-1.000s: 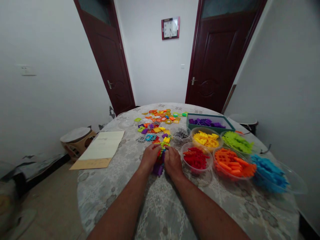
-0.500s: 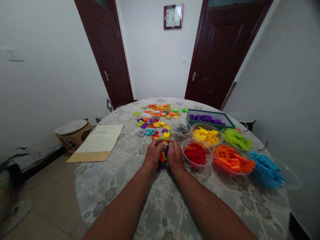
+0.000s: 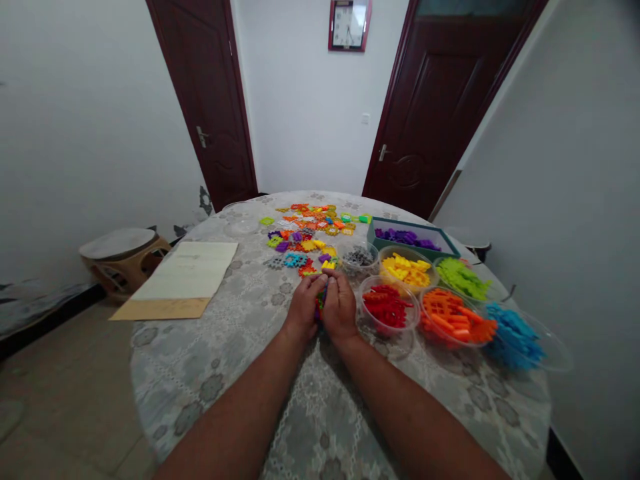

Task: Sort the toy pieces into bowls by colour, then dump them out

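Observation:
In the middle of the table, my left hand (image 3: 301,305) and my right hand (image 3: 341,308) are closed around a small multicoloured cluster of plastic building pieces (image 3: 320,305). Thumbs and fingers meet over its top, so only a narrow strip of green, red and purple shows between them. Just beyond the fingertips lies a yellow piece (image 3: 329,265). Right beside my right hand stands a clear bowl of red pieces (image 3: 389,305).
Loose gear-shaped pieces (image 3: 295,260) spread toward the far edge. Rightward are bowls of grey (image 3: 359,256), yellow (image 3: 406,270), green (image 3: 463,278), orange (image 3: 455,317) and blue pieces (image 3: 514,337), plus a box of purple ones (image 3: 407,238). Paper (image 3: 183,272) lies left; a stool (image 3: 120,260) stands beyond.
My hands have drawn closer together and cover more of the cluster. The whole view has shifted slightly, with the table's contents appearing further left.

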The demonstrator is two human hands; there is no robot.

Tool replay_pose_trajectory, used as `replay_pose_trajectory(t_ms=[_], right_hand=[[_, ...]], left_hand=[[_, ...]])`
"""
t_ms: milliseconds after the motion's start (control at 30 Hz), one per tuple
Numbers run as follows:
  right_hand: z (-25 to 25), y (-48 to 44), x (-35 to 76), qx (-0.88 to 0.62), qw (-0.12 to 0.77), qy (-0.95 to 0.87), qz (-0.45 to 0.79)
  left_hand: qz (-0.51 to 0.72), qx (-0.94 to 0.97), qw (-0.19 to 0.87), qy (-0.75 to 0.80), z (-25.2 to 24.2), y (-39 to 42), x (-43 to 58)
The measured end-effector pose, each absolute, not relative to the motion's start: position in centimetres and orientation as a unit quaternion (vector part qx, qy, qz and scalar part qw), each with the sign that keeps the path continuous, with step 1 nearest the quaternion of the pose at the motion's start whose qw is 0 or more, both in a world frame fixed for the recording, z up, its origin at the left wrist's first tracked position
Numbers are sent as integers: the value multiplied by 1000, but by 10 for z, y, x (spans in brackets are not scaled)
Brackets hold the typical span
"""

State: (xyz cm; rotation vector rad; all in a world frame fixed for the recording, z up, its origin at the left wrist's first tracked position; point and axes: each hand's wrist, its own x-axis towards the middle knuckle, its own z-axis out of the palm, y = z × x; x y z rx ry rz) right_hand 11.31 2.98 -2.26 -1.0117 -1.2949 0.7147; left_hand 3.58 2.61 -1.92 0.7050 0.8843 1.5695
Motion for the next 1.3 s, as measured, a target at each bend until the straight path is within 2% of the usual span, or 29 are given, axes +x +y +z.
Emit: replay_pose_trajectory(t_ms=[167,267,400,600,867,1000,1167,1300], right_hand=[[0,38,103,-426,617,-622,226],[9,52,94,-424,609,-628,233],[13,65,85,-405,616,-597,317],[20,72,76,-309,674,-434,511],[34,84,70,-268,714,-355,541],[36,68,87,-333,689,-433,475],[25,14,117,-381,512,-733,234],[6,-12,125,-370,429,-816,117]], left_hand=[[656,231,661,283,-16,29,27],[652,198,689,248,-14,30,18],[664,215,682,218,-16,32,8],[679,152,679,234,-22,36,1],[666,64,706,232,-21,42,-3],[665,30,707,238,-20,45,-11],[677,22,694,242,-19,47,-14],[661,35,708,248,-22,48,-12]])
